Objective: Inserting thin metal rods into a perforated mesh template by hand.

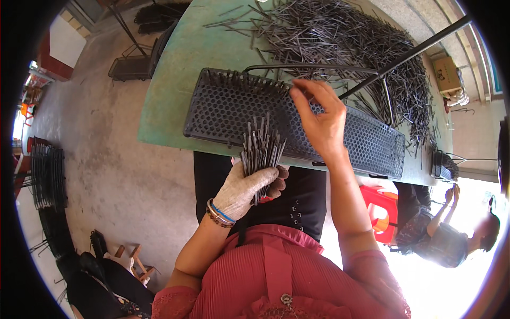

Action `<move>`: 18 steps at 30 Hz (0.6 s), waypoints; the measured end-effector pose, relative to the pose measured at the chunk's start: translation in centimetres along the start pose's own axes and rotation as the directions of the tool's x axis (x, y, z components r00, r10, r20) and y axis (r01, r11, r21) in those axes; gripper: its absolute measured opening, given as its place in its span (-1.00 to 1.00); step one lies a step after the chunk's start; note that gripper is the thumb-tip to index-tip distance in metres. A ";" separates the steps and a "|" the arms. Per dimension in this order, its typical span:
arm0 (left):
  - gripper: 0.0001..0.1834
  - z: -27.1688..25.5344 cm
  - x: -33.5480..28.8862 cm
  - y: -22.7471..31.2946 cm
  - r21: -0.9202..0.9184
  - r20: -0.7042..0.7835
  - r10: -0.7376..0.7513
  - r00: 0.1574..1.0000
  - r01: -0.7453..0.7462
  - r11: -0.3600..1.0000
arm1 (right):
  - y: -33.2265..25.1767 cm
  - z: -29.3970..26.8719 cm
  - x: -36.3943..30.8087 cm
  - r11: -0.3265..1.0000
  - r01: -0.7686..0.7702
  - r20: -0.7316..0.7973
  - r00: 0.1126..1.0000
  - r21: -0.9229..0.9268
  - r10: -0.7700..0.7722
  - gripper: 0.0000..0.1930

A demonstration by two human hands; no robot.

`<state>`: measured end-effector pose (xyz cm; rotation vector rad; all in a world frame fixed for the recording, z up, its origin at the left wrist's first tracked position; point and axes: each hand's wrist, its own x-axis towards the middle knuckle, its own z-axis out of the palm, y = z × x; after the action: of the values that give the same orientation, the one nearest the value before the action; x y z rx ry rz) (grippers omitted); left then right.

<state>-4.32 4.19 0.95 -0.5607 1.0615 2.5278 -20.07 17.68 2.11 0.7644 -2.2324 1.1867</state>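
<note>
My left hand (247,186), in a pale work glove with dark fingertips, is closed round a bundle of thin dark rods (262,146). The rods point up and away from me, in front of the near edge of a long black rack (239,109) with a honeycomb of holes. My bare right hand (323,109) is over the rack, thumb and forefinger pinched together at its far side. What sits between those fingertips is too small to make out. A row of short dark rods (249,84) stands in the holes along the far left edge.
Loose rods (329,40) lie heaped on the green table (175,80). The rack's metal handle bar (409,56) slants up to the right. A red stool (380,207) and a seated person (443,231) are at right; stacked black racks (48,175) stand at left.
</note>
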 end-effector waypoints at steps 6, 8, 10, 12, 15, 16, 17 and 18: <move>-0.78 0.1 -0.2 0.6 -0.003 0.042 0.030 0.999 -0.030 1.000 | -2.3 -1.5 -1.1 0.661 -0.709 0.742 0.576 0.245 0.342 -0.68; -0.77 -0.5 -0.1 0.6 -0.018 0.097 0.061 0.993 -0.060 0.998 | -2.9 -1.0 -1.1 0.544 -0.792 0.759 0.527 0.276 0.382 -0.69; -0.76 -0.9 -0.5 1.1 0.047 0.105 0.042 0.994 -0.047 0.998 | -3.7 -0.3 -0.8 0.546 -0.787 0.750 0.539 0.286 0.384 -0.73; -0.76 -1.4 -1.1 1.4 0.055 0.114 0.032 0.993 -0.039 0.998 | -3.6 0.2 -0.4 0.600 -0.769 0.784 0.506 0.221 0.360 -0.75; -0.78 -2.5 -1.9 2.2 0.110 0.107 0.038 0.994 -0.050 0.993 | -4.2 1.3 0.5 0.523 -0.825 0.849 0.423 0.217 0.316 -0.79; -0.80 -2.8 -2.0 2.4 0.090 0.090 0.044 0.995 -0.052 0.995 | -4.6 1.8 0.7 0.531 -0.818 0.853 0.425 0.219 0.303 -0.79; -0.81 -3.2 -2.2 2.6 0.070 0.073 0.049 0.996 -0.054 0.996 | -5.0 2.3 1.0 0.578 -0.763 0.812 0.515 0.290 0.273 -0.79; -0.81 -3.6 -2.3 2.8 0.065 0.071 0.062 0.996 -0.067 0.996 | -5.4 2.8 1.3 0.621 -0.700 0.764 0.599 0.353 0.241 -0.80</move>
<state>-2.79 -0.70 1.41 -0.4236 1.1525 2.5357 -17.86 12.49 4.65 0.9159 -2.7458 2.3678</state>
